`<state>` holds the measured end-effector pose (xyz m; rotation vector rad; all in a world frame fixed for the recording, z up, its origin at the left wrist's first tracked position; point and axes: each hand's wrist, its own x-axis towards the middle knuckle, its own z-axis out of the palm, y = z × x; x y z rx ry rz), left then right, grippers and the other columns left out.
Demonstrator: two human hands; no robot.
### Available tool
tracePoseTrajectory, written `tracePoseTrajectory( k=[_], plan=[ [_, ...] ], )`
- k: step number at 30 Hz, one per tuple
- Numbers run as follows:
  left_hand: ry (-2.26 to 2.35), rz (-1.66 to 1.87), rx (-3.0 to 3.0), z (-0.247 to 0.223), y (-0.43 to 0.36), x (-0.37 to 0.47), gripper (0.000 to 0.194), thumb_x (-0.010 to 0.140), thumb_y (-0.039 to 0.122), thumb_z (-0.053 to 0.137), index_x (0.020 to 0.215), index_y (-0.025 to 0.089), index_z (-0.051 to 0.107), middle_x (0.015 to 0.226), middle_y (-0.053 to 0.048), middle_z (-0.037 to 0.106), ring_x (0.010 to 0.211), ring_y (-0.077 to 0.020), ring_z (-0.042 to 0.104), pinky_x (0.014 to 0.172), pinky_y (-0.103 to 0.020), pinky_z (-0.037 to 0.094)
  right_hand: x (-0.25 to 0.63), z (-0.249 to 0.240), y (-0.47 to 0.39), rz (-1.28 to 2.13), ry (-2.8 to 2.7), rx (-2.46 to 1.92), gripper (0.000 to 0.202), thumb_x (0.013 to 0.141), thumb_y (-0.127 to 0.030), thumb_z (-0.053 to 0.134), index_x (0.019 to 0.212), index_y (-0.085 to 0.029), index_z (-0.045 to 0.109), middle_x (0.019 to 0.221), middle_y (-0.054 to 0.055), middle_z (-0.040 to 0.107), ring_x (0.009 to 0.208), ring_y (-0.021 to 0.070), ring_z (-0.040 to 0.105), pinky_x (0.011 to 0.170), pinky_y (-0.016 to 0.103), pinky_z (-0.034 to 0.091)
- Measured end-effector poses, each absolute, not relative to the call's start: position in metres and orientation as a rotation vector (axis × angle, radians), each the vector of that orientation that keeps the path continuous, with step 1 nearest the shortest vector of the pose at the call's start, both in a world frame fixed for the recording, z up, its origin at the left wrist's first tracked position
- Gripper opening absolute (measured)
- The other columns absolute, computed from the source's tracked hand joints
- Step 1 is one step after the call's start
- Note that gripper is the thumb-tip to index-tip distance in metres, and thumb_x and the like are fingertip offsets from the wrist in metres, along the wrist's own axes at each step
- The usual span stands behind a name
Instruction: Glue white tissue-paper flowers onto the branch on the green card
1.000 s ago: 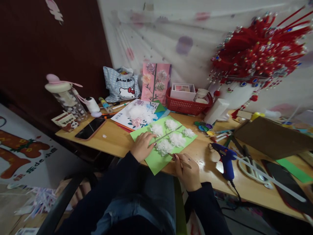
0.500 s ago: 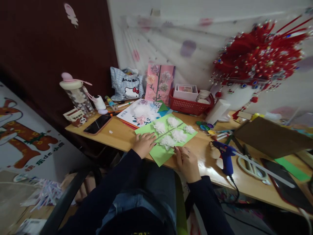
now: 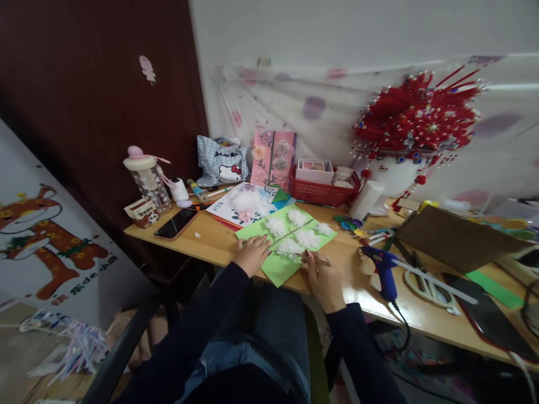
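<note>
A green sheet (image 3: pixel 281 271) lies at the table's front edge, bearing several white ruffled paper flowers (image 3: pixel 306 239) along a darker green stem (image 3: pixel 290 233). My left hand (image 3: pixel 252 253) rests flat on the sheet's left part, fingers spread, holding nothing. My right hand (image 3: pixel 325 280) is closed around a thin brownish tool (image 3: pixel 322 262), whose tip points at the lower flowers from the right. What the tool is exactly is too small to tell.
On the right lie a blue glue gun (image 3: pixel 384 269) with its cord, scissors and a dark tablet (image 3: pixel 484 314). Behind stand a red basket (image 3: pixel 322 192) and a pink flower picture (image 3: pixel 273 157). A phone (image 3: pixel 176 223) and bottle (image 3: pixel 147 179) are at left.
The camera view has shifted, so the wall and objects appear lower. My right hand and its tool have turned slightly, showing more of the tool. My left hand stays on the sheet.
</note>
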<state>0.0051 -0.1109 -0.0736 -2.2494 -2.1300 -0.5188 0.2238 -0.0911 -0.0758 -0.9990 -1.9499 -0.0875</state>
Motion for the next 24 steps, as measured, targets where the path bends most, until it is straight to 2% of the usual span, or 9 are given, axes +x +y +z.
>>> tracePoseTrajectory(
  k=[5, 11, 18, 21, 24],
  plan=[
    [-2.115, -0.563, -2.258, -0.073, -0.111, 0.005, 0.032, 0.094, 0.027, 0.048, 0.123, 0.033, 0.061, 0.14, -0.001, 0.056, 0.126, -0.0255, 0.05, 0.098, -0.053, 0.036, 0.229, -0.073, -0.095, -0.007, -1.812, -0.973, 0.033, 0.1, -0.029, 0.035, 0.087, -0.018, 0.064, 0.065, 0.002, 0.071, 0.061, 0.0158, 0.067, 0.061, 0.026, 0.049],
    [-2.108, -0.632, -2.264, -0.074, -0.112, 0.003, 0.032, 0.094, 0.027, 0.048, 0.122, 0.033, 0.062, 0.14, -0.002, 0.056, 0.124, -0.0254, 0.051, 0.099, -0.051, 0.035, 0.227, -0.066, -0.097, 0.115, -1.988, -0.835, 0.029, 0.099, -0.029, 0.039, 0.089, -0.019, 0.065, 0.076, 0.003, 0.074, 0.071, 0.0157, 0.07, 0.065, 0.026, 0.053],
    [-2.096, -0.746, -2.266, -0.076, -0.114, 0.005, 0.031, 0.092, 0.025, 0.051, 0.12, 0.031, 0.064, 0.138, -0.003, 0.058, 0.125, -0.0256, 0.051, 0.102, -0.053, 0.035, 0.228, -0.069, -0.096, 0.104, -1.98, -0.867, 0.028, 0.098, -0.028, 0.041, 0.087, -0.018, 0.064, 0.073, 0.003, 0.072, 0.067, 0.0149, 0.068, 0.063, 0.025, 0.052],
    [-2.074, -0.828, -2.277, -0.072, -0.112, -0.001, 0.028, 0.087, 0.024, 0.057, 0.113, 0.031, 0.068, 0.13, -0.002, 0.064, 0.119, -0.0249, 0.057, 0.099, -0.049, 0.041, 0.228, -0.066, -0.098, 0.061, -1.929, -0.83, 0.027, 0.098, -0.025, 0.04, 0.086, -0.019, 0.064, 0.069, 0.002, 0.071, 0.064, 0.0149, 0.067, 0.061, 0.025, 0.051],
    [-2.086, -0.943, -2.209, -0.062, -0.103, -0.021, 0.023, 0.084, 0.021, 0.059, 0.101, 0.026, 0.072, 0.113, -0.003, 0.072, 0.105, -0.0214, 0.065, 0.094, -0.04, 0.048, 0.228, -0.063, -0.099, 0.039, -1.93, -0.805, 0.025, 0.097, -0.022, 0.041, 0.085, -0.019, 0.063, 0.066, 0.001, 0.069, 0.06, 0.0147, 0.066, 0.057, 0.025, 0.05]
  ],
)
